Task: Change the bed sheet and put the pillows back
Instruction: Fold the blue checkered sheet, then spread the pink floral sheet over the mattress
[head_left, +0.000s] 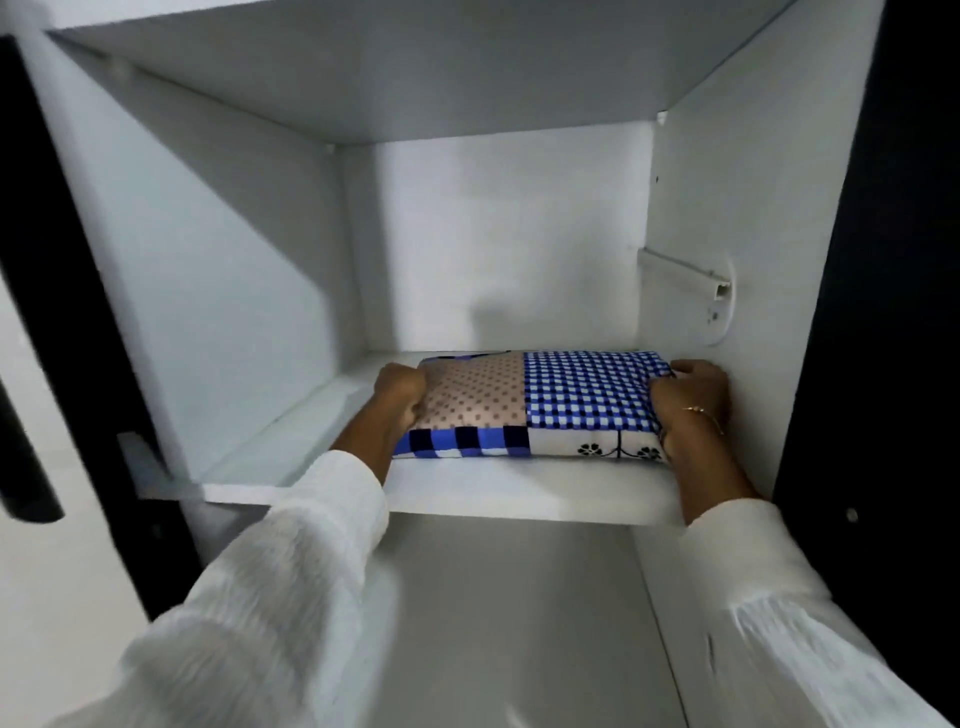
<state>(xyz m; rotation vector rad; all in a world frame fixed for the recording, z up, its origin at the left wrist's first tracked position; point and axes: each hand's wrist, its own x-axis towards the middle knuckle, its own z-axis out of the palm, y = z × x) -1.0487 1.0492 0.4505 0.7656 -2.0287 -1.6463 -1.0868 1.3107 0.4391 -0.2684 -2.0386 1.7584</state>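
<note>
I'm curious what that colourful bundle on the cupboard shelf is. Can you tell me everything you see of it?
The folded patchwork sheet is soft printed cloth in panels: beige with dots, blue-and-white check, bold navy-and-blue squares, and white with black flowers. It lies flat on the white shelf, toward the right wall. The left hand grips its left edge and the right hand its right edge.

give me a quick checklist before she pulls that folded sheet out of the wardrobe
1. Left hand grips the folded sheet at its left end: ok
2. Right hand grips the right end: ok
3. Sheet lies flat on the shelf: ok
4. Nothing stacked on the sheet: ok
5. Shelf front edge free of things in the way: ok
6. Gap between right hand and wardrobe wall: cannot tell
</note>
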